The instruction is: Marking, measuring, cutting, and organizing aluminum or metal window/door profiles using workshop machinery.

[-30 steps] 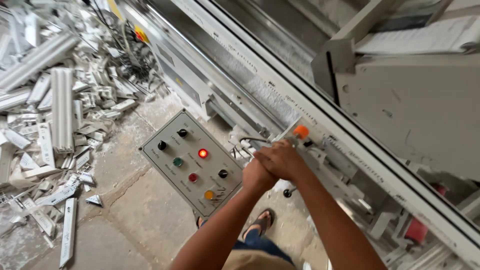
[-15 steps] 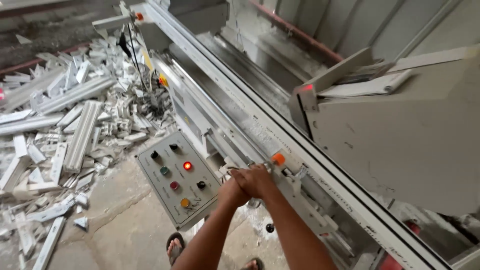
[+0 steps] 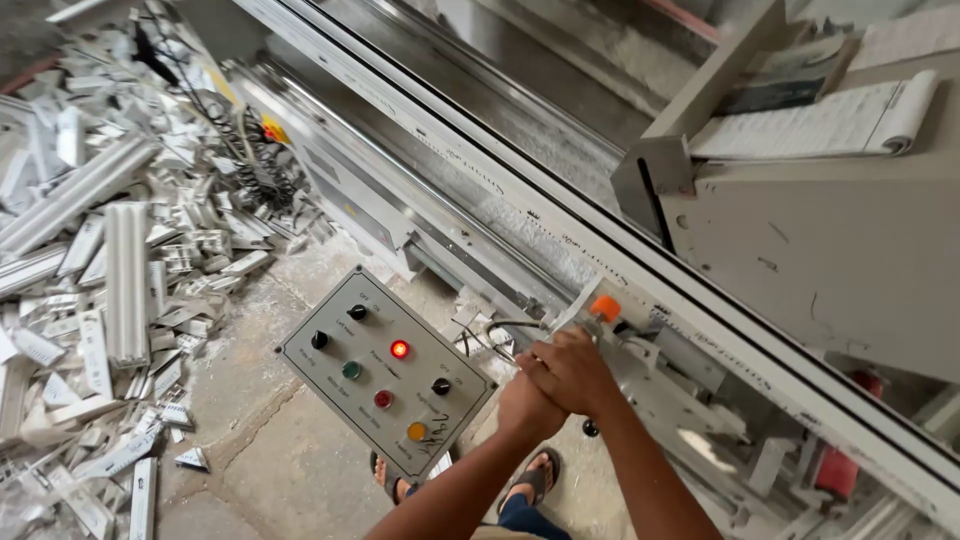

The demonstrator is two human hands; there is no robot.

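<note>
My right hand [image 3: 572, 372] curled shut over my left hand [image 3: 528, 405], its grip hidden, with the orange knob [image 3: 605, 307] at one o'clock.

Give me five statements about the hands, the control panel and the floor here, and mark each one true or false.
1. Both hands, the left hand and the right hand, are together beside the orange knob. True.
2. The grey control panel shows a lit red lamp. True.
3. The left hand is pressing a button on the control panel. False: it rests against the right hand, off the panel.
4. White profile offcuts lie heaped on the floor. True.
5. A long white profile stands upright. False: it lies along the machine.
</note>
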